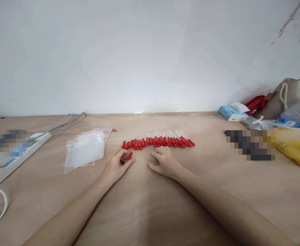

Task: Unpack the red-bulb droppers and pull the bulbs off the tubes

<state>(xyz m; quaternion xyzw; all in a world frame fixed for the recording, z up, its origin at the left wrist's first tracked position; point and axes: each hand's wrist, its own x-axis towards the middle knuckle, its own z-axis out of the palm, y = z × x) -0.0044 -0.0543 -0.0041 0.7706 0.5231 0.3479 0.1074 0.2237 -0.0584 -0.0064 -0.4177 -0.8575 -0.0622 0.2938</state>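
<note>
My left hand (116, 164) is curled around a loose red rubber bulb (129, 156), which shows between thumb and forefinger. To its right, my right hand (165, 161) rests low over the table, holding a thin pale tube (154, 158) by the thumb and forefinger; part of the tube is hidden by the fingers. Just beyond both hands lies a long row of droppers (160, 140), with red bulbs towards me and slim whitish stems pointing to the wall. Several bulbs overlap in the row.
Clear zip bags (85, 148) lie stacked left of my left hand. Farther left is a white power strip (37, 145) with a grey cable. At right are a blue tissue box (233, 112), a yellow packet (297, 145) and a grey bag (277, 99). A wall stands behind the table.
</note>
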